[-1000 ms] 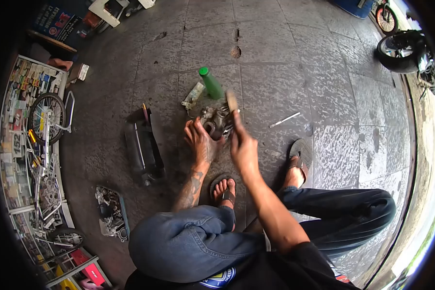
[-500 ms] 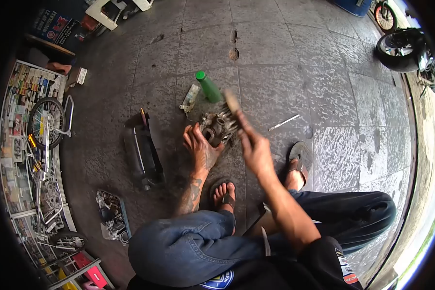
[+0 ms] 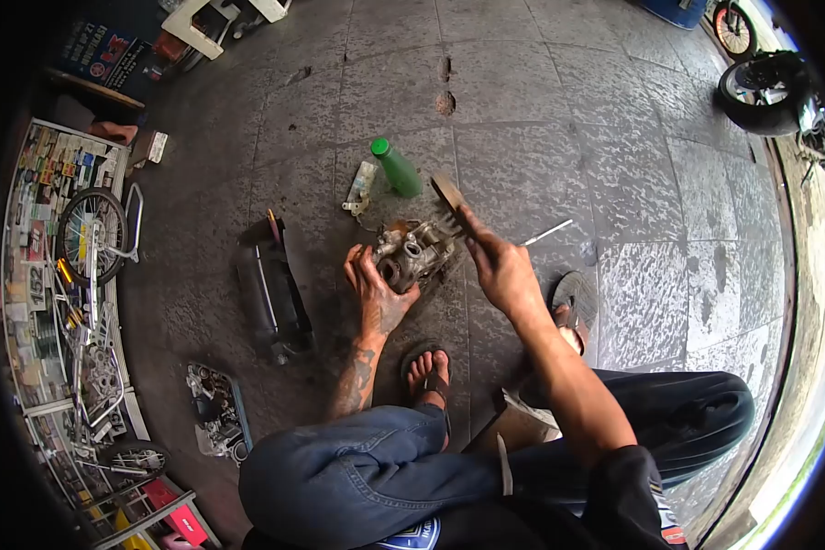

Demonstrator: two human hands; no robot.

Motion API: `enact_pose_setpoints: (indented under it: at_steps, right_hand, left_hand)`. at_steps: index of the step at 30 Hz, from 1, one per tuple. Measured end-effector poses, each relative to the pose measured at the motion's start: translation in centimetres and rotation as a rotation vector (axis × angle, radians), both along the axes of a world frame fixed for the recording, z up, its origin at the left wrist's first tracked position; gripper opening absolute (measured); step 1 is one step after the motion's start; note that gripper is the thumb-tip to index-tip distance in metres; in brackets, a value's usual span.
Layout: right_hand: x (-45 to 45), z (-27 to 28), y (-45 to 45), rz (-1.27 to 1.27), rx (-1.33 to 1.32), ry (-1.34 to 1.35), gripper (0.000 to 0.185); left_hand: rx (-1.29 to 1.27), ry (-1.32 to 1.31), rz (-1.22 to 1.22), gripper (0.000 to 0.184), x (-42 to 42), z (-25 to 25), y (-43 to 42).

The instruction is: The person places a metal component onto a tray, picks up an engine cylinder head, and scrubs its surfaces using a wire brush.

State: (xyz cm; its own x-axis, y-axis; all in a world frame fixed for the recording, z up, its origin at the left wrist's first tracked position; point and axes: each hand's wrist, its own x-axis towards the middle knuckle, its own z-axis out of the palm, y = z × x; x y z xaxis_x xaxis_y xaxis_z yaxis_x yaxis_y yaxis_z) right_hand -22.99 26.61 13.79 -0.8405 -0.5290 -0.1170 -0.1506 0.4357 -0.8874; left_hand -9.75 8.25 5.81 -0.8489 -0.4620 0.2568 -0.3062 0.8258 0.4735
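Observation:
My left hand (image 3: 382,301) is closed around the near left side of a greasy metal engine part (image 3: 416,251), finned and with round openings, like a cylinder head. It rests on the floor in front of my feet. In my right hand (image 3: 507,275) is a brush (image 3: 447,192) with a light brown head, held at the part's right side, over its fins. Whether the bristles touch the metal I cannot tell. Just behind the part a green bottle (image 3: 398,170) stands upright, with a small light-coloured metal piece (image 3: 359,191) beside it.
Left of the part lies a long dark plastic piece (image 3: 268,291). A tray (image 3: 240,408) of loose metal parts sits nearer my knee. A thin silvery rod (image 3: 552,231) lies to the right. A glass display case (image 3: 38,367) lines the left edge; a motorcycle wheel (image 3: 758,96) stands far right.
The brush, blurred before, now shows clearly and sits slightly lower and to the right. My right forearm has shifted right. The engine part looks slightly turned under my left hand.

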Motion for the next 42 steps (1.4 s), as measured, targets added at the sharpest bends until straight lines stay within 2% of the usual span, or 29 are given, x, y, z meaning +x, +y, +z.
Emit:
enact_pose_setpoints:
  at_steps: [3, 4, 5, 7, 8, 9, 13, 14, 15, 17, 19, 21, 27, 29, 30, 33, 34, 37, 38, 40, 41, 42]
  right_hand:
    - [1.3, 1.1, -0.5, 0.175, -0.071, -0.061, 0.041]
    - [2.5, 0.7, -1.2, 0.232, -0.073, 0.103, 0.045]
    - [2.5, 0.3, -1.1, 0.233, -0.075, 0.101, 0.045]
    - [1.3, 0.2, -1.3, 0.228, 0.193, 0.088, 0.051]
    - [0.5, -0.1, -1.4, 0.198, 0.162, 0.181, 0.054]
    - [-0.1, 0.1, -1.0, 0.158, 0.199, 0.125, 0.05]
    - [-1.0, -1.0, 1.5, 0.048, -0.072, 0.133, 0.042]
    - [-0.7, -1.1, 2.1, 0.032, -0.008, -0.019, 0.043]
    - [-0.3, -2.2, 2.7, 0.039, -0.008, -0.019, 0.043]
    - [0.5, -4.9, 3.2, -0.043, -0.055, 0.005, 0.044]
    - [1.1, -5.3, 3.2, -0.031, -0.043, -0.046, 0.045]
    - [1.7, -5.6, 2.8, -0.116, -0.149, -0.004, 0.045]
    - [2.0, -7.1, 2.4, -0.122, -0.137, -0.057, 0.047]
    - [2.4, -8.0, 2.8, -0.162, -0.112, -0.157, 0.049]
    - [2.6, -8.2, 2.8, -0.172, -0.096, -0.183, 0.052]
    - [3.4, -9.1, 2.6, -0.298, -0.102, -0.247, 0.062]
    - [3.4, -9.0, 2.4, -0.281, -0.05, -0.304, 0.068]
    - [3.5, -8.0, 1.6, -0.193, 0.051, -0.223, 0.069]
    - [3.6, -8.4, 1.4, -0.214, 0.019, -0.225, 0.068]
    - [3.5, -10.0, 0.9, -0.201, -0.02, -0.119, 0.067]
    - [3.4, -10.6, 0.7, -0.191, -0.064, -0.02, 0.066]
    - [3.1, -11.2, 0.3, -0.23, -0.1, -0.095, 0.059]
  left_hand:
    - [0.021, 0.04, -0.013, 0.099, 0.6, -0.8, -0.7]
    - [0.042, 0.059, -0.025, 0.099, 0.9, -0.8, -0.8]
    - [0.061, 0.075, -0.041, 0.1, 1.2, -0.8, -0.9]
    - [0.051, 0.085, -0.034, 0.099, 1.2, -1.0, -1.1]
    - [0.087, 0.103, -0.033, 0.099, 1.5, -1.2, -1.1]
    - [0.124, 0.117, -0.044, 0.099, 1.9, -1.3, -1.2]
    - [0.324, 0.155, -0.133, 0.108, 3.3, -3.4, -3.1]
    - [0.283, 0.175, -0.158, 0.108, 3.6, -3.7, -3.6]
    - [0.242, 0.191, -0.187, 0.109, 4.0, -4.0, -3.9]
    - [0.432, 0.19, -0.183, 0.109, 4.3, -5.5, -4.9]
    - [0.273, 0.177, -0.218, 0.107, 4.3, -5.0, -5.1]
    - [0.19, 0.156, -0.221, 0.105, 4.4, -4.6, -5.0]
    - [0.195, 0.183, -0.093, 0.102, 6.9, -6.4, -4.4]
    - [0.147, 0.165, -0.072, 0.103, 8.7, -7.6, -4.6]
    - [0.348, 0.066, -0.091, 0.105, 9.6, -8.5, -4.8]
    - [0.786, 0.061, 0.076, 0.107, 12.0, -11.2, -3.9]
    - [0.782, 0.035, 0.114, 0.106, 11.9, -11.1, -3.9]
    - [0.827, -0.022, 0.108, 0.101, 11.4, -9.5, -3.3]
    - [0.743, 0.011, 0.12, 0.076, 11.2, -9.6, -3.2]
    - [0.664, 0.052, 0.137, 0.051, 10.9, -9.7, -2.9]
    - [0.693, 0.083, 0.139, 0.052, 10.8, -9.6, -2.9]
    - [0.708, 0.102, 0.146, 0.052, 10.8, -9.6, -2.7]
